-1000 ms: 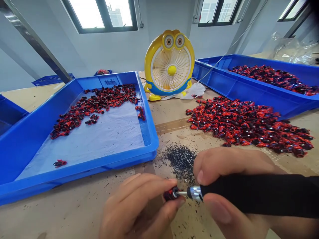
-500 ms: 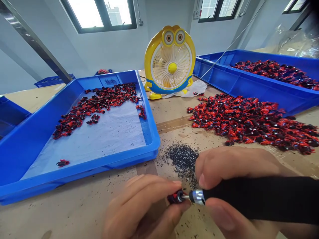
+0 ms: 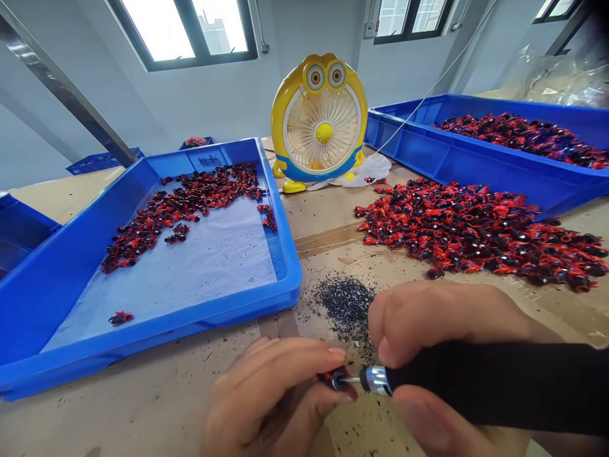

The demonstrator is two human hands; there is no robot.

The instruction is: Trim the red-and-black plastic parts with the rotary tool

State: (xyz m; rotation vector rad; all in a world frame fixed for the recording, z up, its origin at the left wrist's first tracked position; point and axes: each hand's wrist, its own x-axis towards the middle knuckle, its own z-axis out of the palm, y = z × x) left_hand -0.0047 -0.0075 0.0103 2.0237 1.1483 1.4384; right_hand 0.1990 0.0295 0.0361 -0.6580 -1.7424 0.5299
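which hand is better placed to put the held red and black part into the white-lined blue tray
Probably the left hand: it holds the red and black part and is nearer the white-lined blue tray. The right hand is occupied with the black tool, farther from that tray.

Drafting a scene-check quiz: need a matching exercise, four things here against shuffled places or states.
Things
1. Fan
2. Black-handled tool
3. Small red-and-black part at the tool's tip
4. Pale sheet

Places or states
A. Pinched by the left hand
B. Lining the large left blue tray
C. Upright beyond both hands
D. Gripped by the right hand

Pairs: 1-C; 2-D; 3-A; 4-B
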